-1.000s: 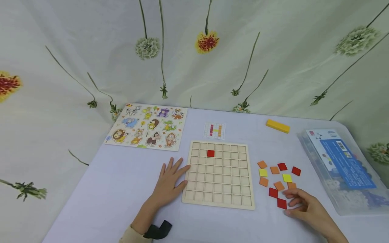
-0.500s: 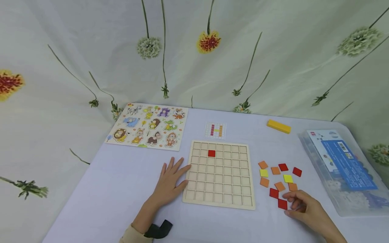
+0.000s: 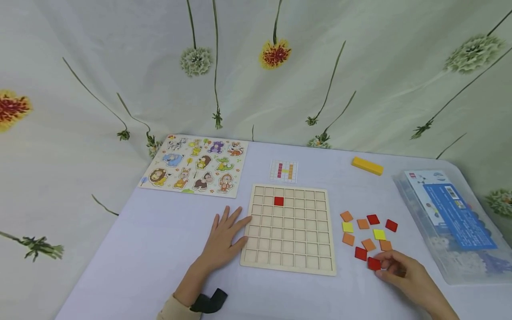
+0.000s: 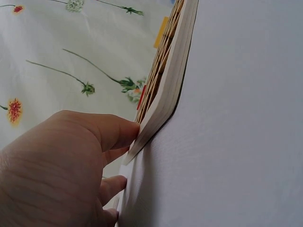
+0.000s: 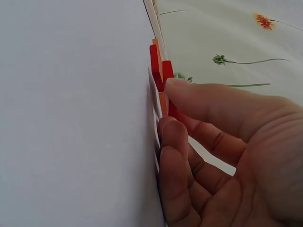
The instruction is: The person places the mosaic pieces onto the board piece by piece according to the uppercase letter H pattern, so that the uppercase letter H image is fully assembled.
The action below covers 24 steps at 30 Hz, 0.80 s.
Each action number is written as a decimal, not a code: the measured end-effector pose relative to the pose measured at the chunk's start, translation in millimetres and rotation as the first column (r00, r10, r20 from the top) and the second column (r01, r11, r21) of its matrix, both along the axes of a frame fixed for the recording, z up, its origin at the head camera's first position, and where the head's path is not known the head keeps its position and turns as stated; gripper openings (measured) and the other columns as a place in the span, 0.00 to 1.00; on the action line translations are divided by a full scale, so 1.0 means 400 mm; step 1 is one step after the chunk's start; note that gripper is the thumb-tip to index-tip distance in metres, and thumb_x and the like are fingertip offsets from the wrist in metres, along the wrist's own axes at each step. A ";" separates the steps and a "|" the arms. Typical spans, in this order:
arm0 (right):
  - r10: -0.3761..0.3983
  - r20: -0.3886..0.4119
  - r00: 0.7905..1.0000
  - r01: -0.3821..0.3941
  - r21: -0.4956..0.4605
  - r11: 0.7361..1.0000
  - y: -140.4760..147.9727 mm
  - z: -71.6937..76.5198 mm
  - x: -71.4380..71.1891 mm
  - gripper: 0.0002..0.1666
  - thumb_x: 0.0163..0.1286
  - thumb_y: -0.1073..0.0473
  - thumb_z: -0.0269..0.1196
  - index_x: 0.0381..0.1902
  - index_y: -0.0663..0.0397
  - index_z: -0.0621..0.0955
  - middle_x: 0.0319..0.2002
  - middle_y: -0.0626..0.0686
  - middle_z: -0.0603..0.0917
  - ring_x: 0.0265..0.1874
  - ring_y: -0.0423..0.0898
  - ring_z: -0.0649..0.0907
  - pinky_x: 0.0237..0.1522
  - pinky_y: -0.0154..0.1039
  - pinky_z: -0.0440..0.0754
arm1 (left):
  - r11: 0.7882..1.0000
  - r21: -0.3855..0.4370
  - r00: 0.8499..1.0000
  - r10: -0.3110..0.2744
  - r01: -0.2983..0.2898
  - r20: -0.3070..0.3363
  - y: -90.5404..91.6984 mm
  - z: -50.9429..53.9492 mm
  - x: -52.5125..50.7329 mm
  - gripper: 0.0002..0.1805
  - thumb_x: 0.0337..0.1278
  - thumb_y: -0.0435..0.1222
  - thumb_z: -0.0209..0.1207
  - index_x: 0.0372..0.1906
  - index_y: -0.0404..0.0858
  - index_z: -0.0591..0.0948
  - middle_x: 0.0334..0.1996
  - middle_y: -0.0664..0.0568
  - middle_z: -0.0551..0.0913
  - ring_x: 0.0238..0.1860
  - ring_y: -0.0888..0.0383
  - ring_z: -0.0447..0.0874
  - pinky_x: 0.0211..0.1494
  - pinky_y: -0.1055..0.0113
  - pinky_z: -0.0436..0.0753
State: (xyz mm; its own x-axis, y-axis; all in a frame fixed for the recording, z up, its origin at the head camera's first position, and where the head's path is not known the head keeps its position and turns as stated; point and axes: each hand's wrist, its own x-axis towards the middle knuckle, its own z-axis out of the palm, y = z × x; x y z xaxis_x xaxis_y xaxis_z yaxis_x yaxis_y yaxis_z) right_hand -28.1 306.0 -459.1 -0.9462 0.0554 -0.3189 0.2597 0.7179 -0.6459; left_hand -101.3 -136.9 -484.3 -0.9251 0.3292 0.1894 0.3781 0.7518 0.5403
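A wooden grid board (image 3: 288, 249) lies in the middle of the table, with one red tile (image 3: 278, 201) in a cell near its top. My left hand (image 3: 224, 242) rests at the board's left edge, fingers spread, thumb and index fingertips touching the frame. To the right of the board, my right hand (image 3: 406, 273) pinches a red square tile (image 3: 374, 263) between thumb and fingers. In the right wrist view that tile (image 5: 167, 71) stands beside another red tile (image 5: 155, 66). Several loose orange, yellow and red tiles lie just beyond the hand, among them a yellow tile (image 3: 379, 234).
Behind the board lies a small pattern card (image 3: 283, 171). An animal puzzle board (image 3: 194, 166) is at the back left. A yellow block (image 3: 367, 166) sits at the back right, and a clear plastic box (image 3: 452, 222) with a blue label stands at the right.
My right thumb and fingers have closed on the nearest red tile, and it has shifted slightly up from where it lay. The left hand has stayed at the board's edge.
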 end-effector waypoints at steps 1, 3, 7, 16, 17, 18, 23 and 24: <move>-0.003 0.008 1.000 0.003 -0.006 1.000 0.001 0.002 -0.002 0.25 0.60 0.57 0.71 0.53 0.60 0.79 0.34 0.51 0.79 0.29 0.40 0.76 0.31 0.28 0.78 | 1.000 -0.001 1.000 0.000 0.000 -0.013 0.000 -0.001 -0.001 0.26 0.59 0.43 0.59 0.64 0.44 0.77 0.72 0.40 0.66 0.76 0.34 0.48 0.73 0.33 0.45; -0.002 0.010 1.000 0.002 -0.011 1.000 0.002 0.006 -0.004 0.25 0.60 0.57 0.70 0.54 0.62 0.79 0.33 0.51 0.79 0.28 0.40 0.76 0.31 0.28 0.78 | 1.000 0.003 1.000 0.001 -0.001 -0.023 0.001 -0.003 -0.001 0.27 0.59 0.43 0.59 0.64 0.44 0.77 0.72 0.40 0.66 0.76 0.34 0.48 0.73 0.33 0.45; 0.012 -0.017 1.000 -0.012 0.016 1.000 0.001 0.017 -0.011 0.25 0.60 0.58 0.70 0.52 0.64 0.78 0.32 0.50 0.80 0.27 0.39 0.76 0.31 0.27 0.79 | 1.000 -0.003 1.000 0.003 -0.003 -0.016 -0.001 -0.004 -0.002 0.27 0.59 0.43 0.59 0.64 0.45 0.77 0.72 0.41 0.66 0.76 0.34 0.48 0.73 0.33 0.45; 0.083 -0.218 0.972 -0.074 0.052 0.996 -0.051 0.079 -0.065 0.19 0.60 0.59 0.71 0.47 0.61 0.80 0.31 0.50 0.81 0.28 0.36 0.76 0.30 0.28 0.77 | 1.000 -0.016 1.000 0.000 0.000 0.021 -0.002 0.002 0.000 0.27 0.60 0.44 0.59 0.65 0.46 0.76 0.73 0.42 0.64 0.78 0.37 0.45 0.74 0.34 0.43; 0.092 -0.232 0.968 -0.083 0.049 0.995 -0.060 0.088 -0.076 0.19 0.60 0.59 0.70 0.47 0.61 0.80 0.31 0.50 0.80 0.28 0.37 0.76 0.30 0.29 0.77 | 1.000 -0.017 1.000 0.000 0.000 0.023 -0.002 0.002 0.000 0.27 0.60 0.44 0.58 0.65 0.46 0.76 0.73 0.42 0.64 0.78 0.37 0.45 0.74 0.35 0.43; 0.101 -0.243 0.965 -0.094 0.038 0.995 -0.069 0.097 -0.087 0.19 0.61 0.60 0.70 0.47 0.61 0.79 0.31 0.50 0.80 0.28 0.37 0.76 0.29 0.29 0.77 | 1.000 -0.016 1.000 0.000 0.001 0.025 -0.002 0.003 -0.001 0.27 0.61 0.44 0.58 0.66 0.46 0.76 0.73 0.42 0.63 0.78 0.37 0.45 0.74 0.35 0.43; 0.139 -0.263 0.955 -0.153 -0.032 0.988 -0.124 0.130 -0.144 0.17 0.62 0.62 0.68 0.47 0.61 0.78 0.32 0.52 0.79 0.29 0.41 0.77 0.27 0.31 0.78 | 1.000 -0.017 1.000 -0.001 0.001 0.016 0.000 0.001 -0.001 0.27 0.61 0.44 0.58 0.66 0.45 0.75 0.73 0.41 0.64 0.77 0.36 0.45 0.74 0.34 0.43; 0.146 -0.263 0.954 -0.164 -0.048 0.985 -0.137 0.134 -0.156 0.16 0.62 0.62 0.68 0.47 0.61 0.78 0.32 0.52 0.79 0.30 0.42 0.77 0.27 0.31 0.78 | 1.000 -0.016 1.000 0.000 0.000 0.014 0.000 0.001 0.000 0.27 0.61 0.44 0.58 0.66 0.45 0.76 0.73 0.41 0.64 0.77 0.36 0.45 0.74 0.34 0.44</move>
State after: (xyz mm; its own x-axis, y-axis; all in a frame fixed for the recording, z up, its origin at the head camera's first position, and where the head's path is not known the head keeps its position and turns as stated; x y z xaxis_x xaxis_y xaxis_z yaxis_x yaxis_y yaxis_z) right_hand -90.5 251.3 -405.3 -0.9919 -0.1119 -0.0609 -0.0331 0.6881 -0.7249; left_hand -101.4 -137.0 -483.8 -0.9276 0.3319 0.1711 0.3705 0.7601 0.5338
